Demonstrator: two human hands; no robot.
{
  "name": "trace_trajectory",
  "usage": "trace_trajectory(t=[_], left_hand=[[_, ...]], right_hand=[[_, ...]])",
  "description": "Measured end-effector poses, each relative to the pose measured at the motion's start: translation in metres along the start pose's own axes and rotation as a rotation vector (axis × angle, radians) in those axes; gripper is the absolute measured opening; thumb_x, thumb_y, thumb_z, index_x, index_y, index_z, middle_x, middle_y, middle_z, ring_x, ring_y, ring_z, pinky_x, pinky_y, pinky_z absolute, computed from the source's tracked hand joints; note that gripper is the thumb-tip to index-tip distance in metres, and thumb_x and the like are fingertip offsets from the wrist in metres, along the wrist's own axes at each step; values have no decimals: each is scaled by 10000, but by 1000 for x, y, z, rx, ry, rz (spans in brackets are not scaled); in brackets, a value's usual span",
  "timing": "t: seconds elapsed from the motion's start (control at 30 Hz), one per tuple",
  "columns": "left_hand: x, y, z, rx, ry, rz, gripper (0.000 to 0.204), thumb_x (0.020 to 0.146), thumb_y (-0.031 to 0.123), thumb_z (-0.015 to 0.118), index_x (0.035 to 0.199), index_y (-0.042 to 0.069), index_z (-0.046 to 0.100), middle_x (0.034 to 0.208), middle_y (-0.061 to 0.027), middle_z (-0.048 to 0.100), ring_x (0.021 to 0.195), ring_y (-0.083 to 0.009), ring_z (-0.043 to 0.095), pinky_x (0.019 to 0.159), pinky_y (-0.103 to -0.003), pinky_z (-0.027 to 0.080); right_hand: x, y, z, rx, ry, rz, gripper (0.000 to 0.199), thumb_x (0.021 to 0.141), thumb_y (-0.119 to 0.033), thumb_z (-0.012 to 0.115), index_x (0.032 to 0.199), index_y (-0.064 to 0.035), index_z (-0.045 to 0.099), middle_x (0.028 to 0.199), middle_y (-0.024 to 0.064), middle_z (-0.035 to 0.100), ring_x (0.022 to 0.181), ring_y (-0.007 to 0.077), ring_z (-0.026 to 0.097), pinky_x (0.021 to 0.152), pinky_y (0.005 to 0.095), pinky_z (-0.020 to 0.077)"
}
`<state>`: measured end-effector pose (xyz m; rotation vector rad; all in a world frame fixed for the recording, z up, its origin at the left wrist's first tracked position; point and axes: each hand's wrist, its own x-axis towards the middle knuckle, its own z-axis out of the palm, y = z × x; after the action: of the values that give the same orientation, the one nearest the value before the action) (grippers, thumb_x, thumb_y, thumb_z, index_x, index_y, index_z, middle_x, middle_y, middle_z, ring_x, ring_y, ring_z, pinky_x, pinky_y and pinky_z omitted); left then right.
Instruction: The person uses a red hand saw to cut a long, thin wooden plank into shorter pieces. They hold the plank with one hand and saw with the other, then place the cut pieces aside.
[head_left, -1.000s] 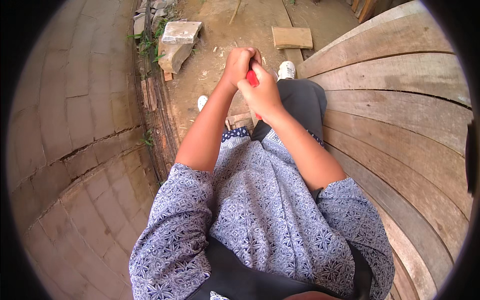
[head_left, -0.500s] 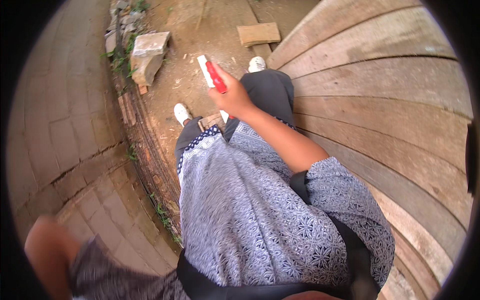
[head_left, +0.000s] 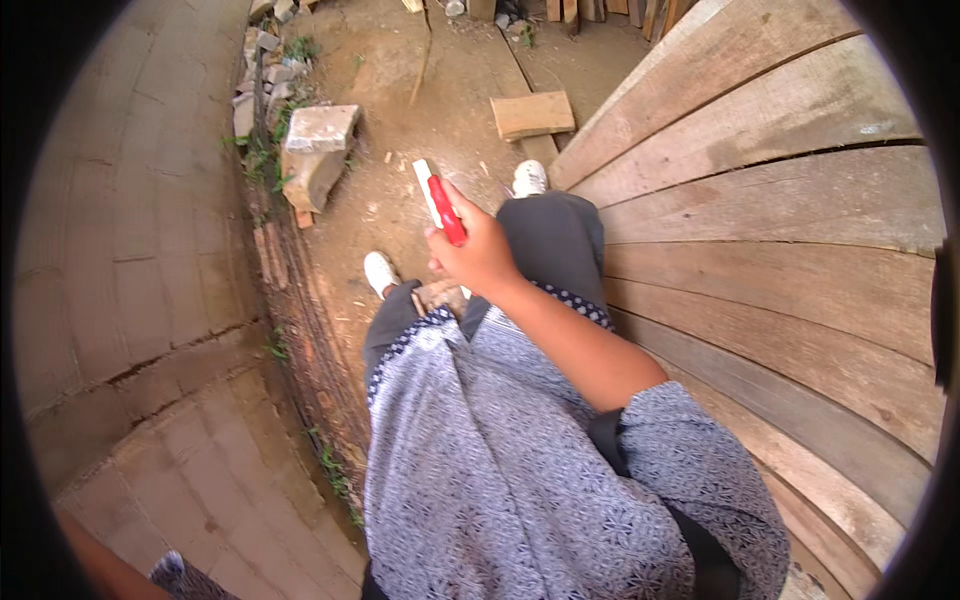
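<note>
My right hand (head_left: 475, 245) is closed around the red handle of a tool (head_left: 447, 212), held out in front of my thighs. Along the handle runs a long, flat white piece, partly hidden by my fingers, so its exact kind is unclear. A small pale bit shows below my hand. Of my left side only a strip of forearm (head_left: 100, 562) and a bit of sleeve come in at the lower left rim; the left hand itself is outside the picture.
A wall of wooden planks (head_left: 780, 275) rises close on my right. A paved surface (head_left: 150, 250) lies on the left, bordered by bricks and weeds. Ahead are a concrete block (head_left: 322, 130) and a short board (head_left: 532, 115) on dirt ground, with wood pieces at the far edge.
The view has tipped forward, so more ground shows ahead and everything sits lower. My left arm has dropped mostly out of the picture. The right hand still grips the red-handled tool.
</note>
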<state>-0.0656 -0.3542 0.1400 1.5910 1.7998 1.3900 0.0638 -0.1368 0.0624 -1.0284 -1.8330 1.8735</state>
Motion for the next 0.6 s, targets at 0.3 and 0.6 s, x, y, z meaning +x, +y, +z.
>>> trace_trajectory(t=[0.3,0.6], left_hand=[[3,28,-45,9,158,110,418,953,384,467,935,3,638,943,-144,631,915,-282,578,844,-406,437],[117,41,-53,-205,299,351,413,945,385,482,920,-2,627,940,-167,623,942,-319,572,883,-435,430]], right_hand=[[-2,-9,-3,83,-71,50,727,916,-89,687,1519,2,289,811,53,648,667,97,639,612,269,563],[-7,-4,-21,-33,-132,113,752,909,-166,644,1511,58,253,1061,195,672,727,139,685,683,300,538]])
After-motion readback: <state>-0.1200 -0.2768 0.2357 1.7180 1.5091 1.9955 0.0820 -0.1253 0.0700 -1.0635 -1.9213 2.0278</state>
